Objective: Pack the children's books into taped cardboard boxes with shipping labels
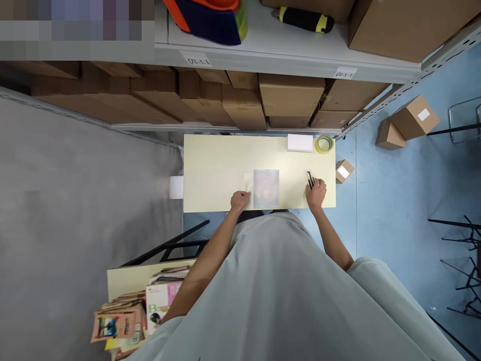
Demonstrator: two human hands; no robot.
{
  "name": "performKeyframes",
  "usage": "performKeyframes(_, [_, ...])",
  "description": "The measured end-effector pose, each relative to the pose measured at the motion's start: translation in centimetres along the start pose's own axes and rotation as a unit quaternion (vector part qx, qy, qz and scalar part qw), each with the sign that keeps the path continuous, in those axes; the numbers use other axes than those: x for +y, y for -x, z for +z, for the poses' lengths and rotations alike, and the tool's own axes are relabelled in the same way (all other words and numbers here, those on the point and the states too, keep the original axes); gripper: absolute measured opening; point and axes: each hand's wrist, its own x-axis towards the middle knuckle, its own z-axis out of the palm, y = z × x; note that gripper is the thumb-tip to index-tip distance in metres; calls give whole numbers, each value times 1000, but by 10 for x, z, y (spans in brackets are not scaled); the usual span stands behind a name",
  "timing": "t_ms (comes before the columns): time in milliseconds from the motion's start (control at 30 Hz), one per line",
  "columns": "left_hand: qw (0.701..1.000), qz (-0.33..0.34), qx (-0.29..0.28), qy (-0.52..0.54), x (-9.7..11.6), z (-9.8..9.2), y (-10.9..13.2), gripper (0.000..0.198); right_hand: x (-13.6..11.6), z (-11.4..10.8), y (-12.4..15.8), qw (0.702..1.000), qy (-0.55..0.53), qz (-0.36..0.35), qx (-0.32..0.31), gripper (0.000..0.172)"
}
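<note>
On the cream table (218, 155), a flat pale rectangular packet (266, 188), covered in shiny see-through film, lies in front of me. Just to its left, my left hand (240, 199) is closed in a pinch at the foot of a thin pale strip (247, 180), nearly the colour of the tabletop. My right hand (316, 193), fingers curled, grips a black and yellow utility knife (310, 179) near the table's right end. The knife's front end points away from me. Print on the packet is too faint to read.
At the table's back right are a white box (299, 143) and a yellow tape roll (324, 144). Shelving (285, 60) with cardboard boxes borders the far edge. Small cartons (413, 119) sit on the blue floor at right. Books (161, 306) are piled on a side table at lower left.
</note>
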Motion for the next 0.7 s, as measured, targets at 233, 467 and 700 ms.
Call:
performKeyframes(233, [998,57,4,28,11,8,17,15,-68,24,4,961,-139,-77,-227,42])
performKeyframes(467, [994,89,-47,48,23,0,19,37,-106,53,16,947,-172,38,-269,28])
performKeyframes(700, [984,122,-108,66,38,0,16,63,-110,56,19,932,-239,104,-250,25])
